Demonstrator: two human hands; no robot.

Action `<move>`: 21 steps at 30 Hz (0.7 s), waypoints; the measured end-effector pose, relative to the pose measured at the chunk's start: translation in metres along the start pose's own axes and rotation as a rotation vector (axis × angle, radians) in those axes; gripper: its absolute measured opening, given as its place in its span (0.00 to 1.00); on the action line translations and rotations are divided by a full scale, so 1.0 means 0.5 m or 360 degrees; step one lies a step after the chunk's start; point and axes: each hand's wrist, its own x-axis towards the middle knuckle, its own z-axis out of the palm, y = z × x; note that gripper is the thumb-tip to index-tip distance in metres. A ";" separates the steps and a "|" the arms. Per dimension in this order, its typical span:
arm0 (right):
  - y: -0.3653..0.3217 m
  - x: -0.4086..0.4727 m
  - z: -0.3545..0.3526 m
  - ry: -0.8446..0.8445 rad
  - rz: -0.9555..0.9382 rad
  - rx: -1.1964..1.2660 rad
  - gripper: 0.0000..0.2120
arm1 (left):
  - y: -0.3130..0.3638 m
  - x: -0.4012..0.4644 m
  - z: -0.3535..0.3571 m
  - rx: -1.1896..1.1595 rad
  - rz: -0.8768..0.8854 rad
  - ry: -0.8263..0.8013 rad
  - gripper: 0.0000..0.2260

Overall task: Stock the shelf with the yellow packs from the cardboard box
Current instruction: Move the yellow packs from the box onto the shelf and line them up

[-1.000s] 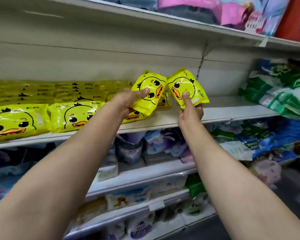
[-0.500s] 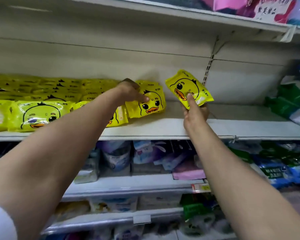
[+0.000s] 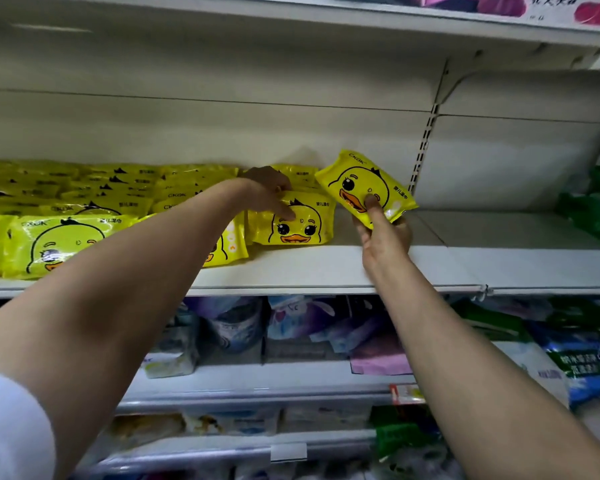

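A yellow pack (image 3: 364, 187) with a duck face is up in the air, tilted, just above the white shelf (image 3: 326, 268). The right hand (image 3: 383, 237) grips it from below, with the thumb pressed on the duck's beak. To its left, a second duck pack (image 3: 297, 221) lies on the shelf. The left hand (image 3: 269, 194) rests on top of this one, its fingers curled over the far edge and its thumb on the front. Both packs say "CKOK" in small letters, with Chinese words beside the duck. Farther left, many more of the same yellow packs (image 3: 84, 202) lie in rows and piles on the shelf. Green bags (image 3: 593, 209) sit at the far right. Lower shelves hold blue, purple and white bags (image 3: 291, 327).
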 end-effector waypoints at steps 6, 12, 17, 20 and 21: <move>0.017 0.008 -0.004 0.0008 0.0021 -0.0048 0.15 | -0.013 0.013 0.004 0.0081 0.0036 -0.0003 0.20; 0.018 0.015 -0.007 0.0006 0.0032 -0.0026 0.14 | -0.018 0.027 0.013 0.0066 -0.0007 -0.0013 0.25; 0.019 0.015 -0.008 -0.0009 0.0042 -0.0044 0.14 | -0.016 0.032 0.017 0.0042 -0.0066 0.0000 0.30; 0.019 0.016 -0.008 -0.0011 0.0042 -0.0057 0.14 | -0.014 0.034 0.019 0.0068 -0.0076 0.0003 0.30; 0.020 0.016 -0.008 -0.0015 0.0041 -0.0068 0.14 | -0.013 0.034 0.020 0.0076 -0.0079 0.0004 0.30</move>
